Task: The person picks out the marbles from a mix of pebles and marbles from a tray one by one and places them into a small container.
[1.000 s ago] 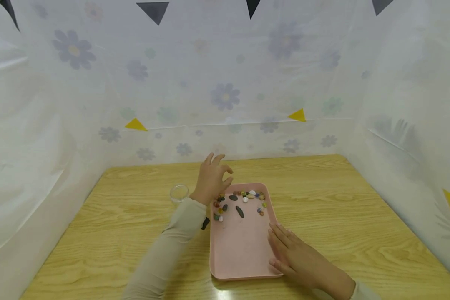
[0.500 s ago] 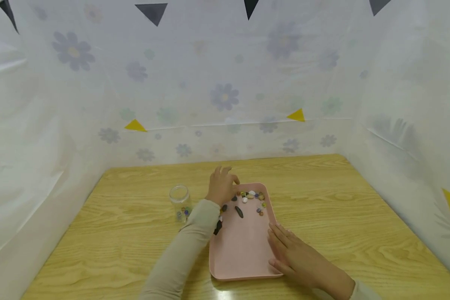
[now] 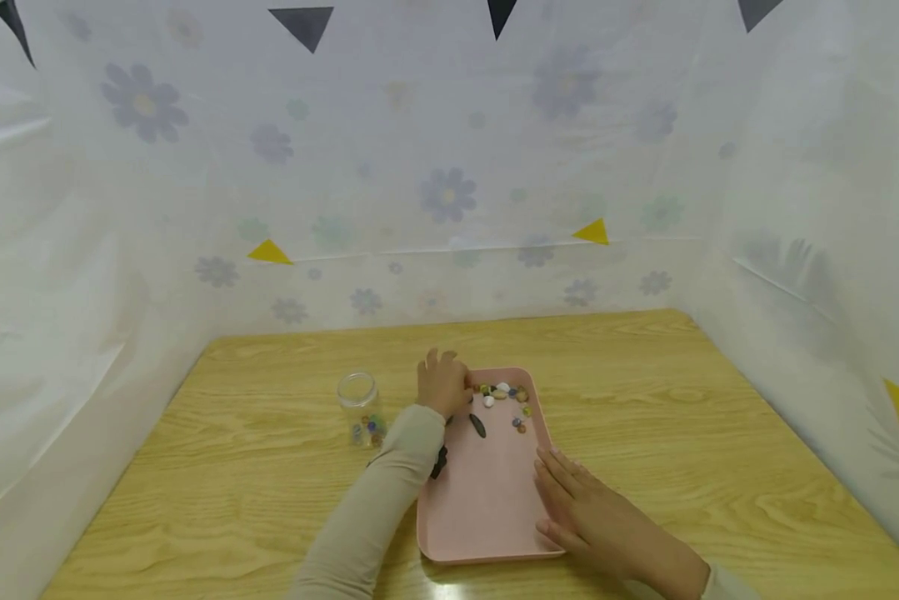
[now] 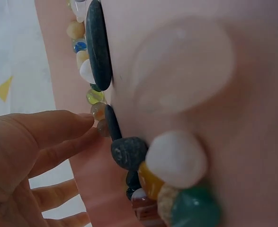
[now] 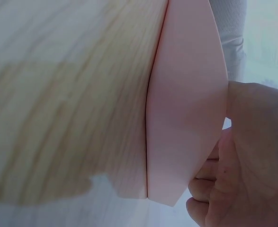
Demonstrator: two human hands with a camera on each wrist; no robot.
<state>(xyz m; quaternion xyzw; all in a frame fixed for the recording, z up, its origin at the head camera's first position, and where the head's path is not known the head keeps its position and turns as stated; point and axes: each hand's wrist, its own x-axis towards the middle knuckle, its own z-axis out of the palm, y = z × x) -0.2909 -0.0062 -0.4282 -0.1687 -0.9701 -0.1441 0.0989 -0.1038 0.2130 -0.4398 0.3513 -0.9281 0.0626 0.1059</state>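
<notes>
In the head view, a pink tray (image 3: 486, 508) holds marbles and pebbles along its far end. My left hand (image 3: 443, 385) is over its far left corner. The left wrist view shows thumb and forefinger pinching a brownish marble (image 4: 103, 127) beside an orange-tinted marble (image 4: 98, 111) and a thin dark pebble (image 4: 112, 122). The other fingers of that hand are spread. My right hand (image 3: 599, 521) rests on the tray's near right rim with its fingers fairly straight. In the right wrist view, its fingers (image 5: 202, 189) lie over the rim.
A clear jar (image 3: 357, 408) with several marbles at its bottom stands left of the tray on the wooden table (image 3: 689, 417). A long dark pebble (image 3: 477, 426) and a white pebble (image 3: 489, 402) lie inside the tray. White patterned sheets (image 3: 449, 125) enclose the table.
My left hand has come down from above the jar and tray corner to the stones at the far left, bringing the jar into view. The right hand keeps its place.
</notes>
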